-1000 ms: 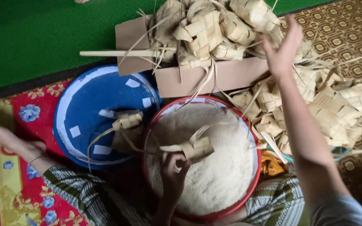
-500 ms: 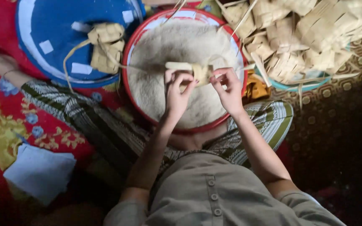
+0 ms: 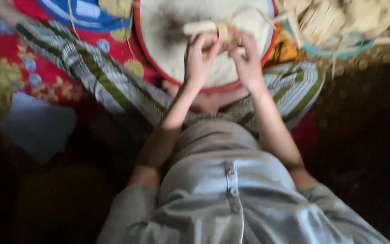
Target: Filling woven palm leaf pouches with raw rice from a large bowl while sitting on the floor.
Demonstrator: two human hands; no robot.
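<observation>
Left of the red-rimmed basin of rice (image 3: 168,58) sits one blue tray (image 3: 73,16). Over the basin, the left hand (image 3: 199,58) and right hand (image 3: 247,61) both pinch one woven leaf pouch (image 3: 208,29). Right of the basin lies a pile of pouches (image 3: 335,18), too blurred to count.

Woven leaf pouch (image 3: 213,29) matt; grainy rice (image 3: 172,40); glossy plastic basin (image 3: 213,88)

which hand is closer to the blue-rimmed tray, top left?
Left. The left hand is over the red-rimmed basin of rice, on the side toward the blue-rimmed tray. The right hand is further over on the far side, holding the same woven leaf pouch.
</observation>
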